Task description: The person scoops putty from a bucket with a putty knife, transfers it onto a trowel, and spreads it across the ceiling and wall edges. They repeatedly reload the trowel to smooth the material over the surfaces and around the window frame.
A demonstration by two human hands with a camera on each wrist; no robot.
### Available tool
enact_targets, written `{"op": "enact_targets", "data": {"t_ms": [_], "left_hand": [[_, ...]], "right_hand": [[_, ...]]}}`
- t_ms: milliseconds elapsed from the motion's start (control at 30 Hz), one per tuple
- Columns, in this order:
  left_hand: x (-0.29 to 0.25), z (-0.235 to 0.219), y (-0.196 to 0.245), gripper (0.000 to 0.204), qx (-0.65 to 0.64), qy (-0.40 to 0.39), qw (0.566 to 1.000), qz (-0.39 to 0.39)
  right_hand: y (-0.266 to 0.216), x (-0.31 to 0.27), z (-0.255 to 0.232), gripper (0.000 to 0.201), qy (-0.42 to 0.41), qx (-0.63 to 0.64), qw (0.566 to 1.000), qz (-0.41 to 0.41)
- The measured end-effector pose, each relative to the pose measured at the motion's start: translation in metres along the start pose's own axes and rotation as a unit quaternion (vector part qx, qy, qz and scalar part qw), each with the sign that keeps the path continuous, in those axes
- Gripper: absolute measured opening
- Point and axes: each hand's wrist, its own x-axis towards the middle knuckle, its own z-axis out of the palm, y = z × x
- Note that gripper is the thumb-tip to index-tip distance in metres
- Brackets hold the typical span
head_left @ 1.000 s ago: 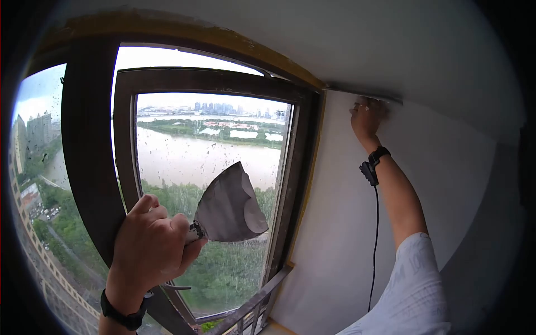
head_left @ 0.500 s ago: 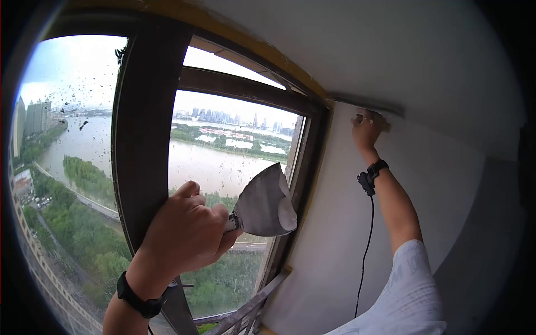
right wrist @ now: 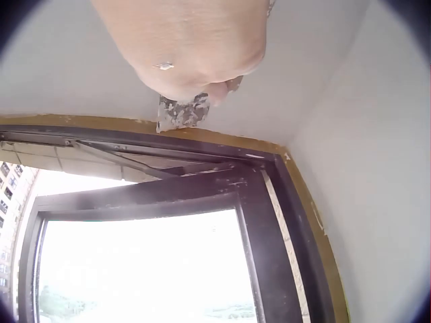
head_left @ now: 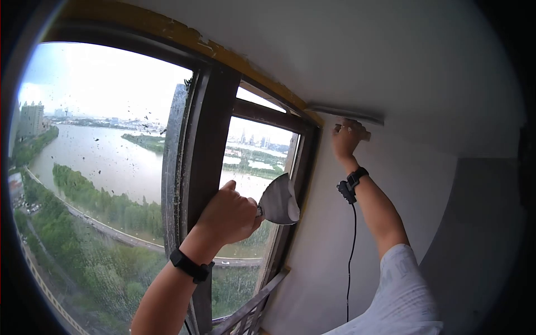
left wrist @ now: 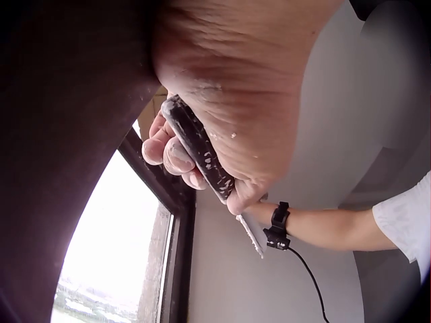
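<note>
A white wall (head_left: 346, 245) and white ceiling (head_left: 357, 50) meet in a corner beside a large window (head_left: 106, 167) with a dark brown frame (head_left: 204, 167), edged along the top with a yellow-brown strip (head_left: 184, 34). Through the spattered glass a river and green trees show far below.

The person's right arm, in a white sleeve (head_left: 405, 296), reaches up to the corner where wall meets ceiling. A black wrist strap (head_left: 350, 181) with a cable hanging from it sits on that arm. The right hand (head_left: 346, 138) is curled around a small scraper (right wrist: 180, 112), whose plaster-caked blade sticks out past the fingers and lies against the ceiling just beside the yellow-brown strip.

The left hand (head_left: 228, 215), with a black band (head_left: 191, 264) at its wrist, is raised in front of the window frame. Its fingers (left wrist: 176, 153) wrap tightly around the dark handle of a wide putty knife (head_left: 279, 202); the handle lies across the palm and the grey blade fans out to the right of the thumb, standing free of the wall and the frame.
</note>
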Motion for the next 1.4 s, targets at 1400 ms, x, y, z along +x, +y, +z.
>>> {"op": "enact_targets", "data": {"t_ms": [1400], "left_hand": [[-0.01,-0.022,0.091,0.049,-0.228,-0.059,0.943,-0.233]], "right_hand": [[0.03,0.004,-0.153,0.039,-0.316,0.696,0.623,0.166]]}}
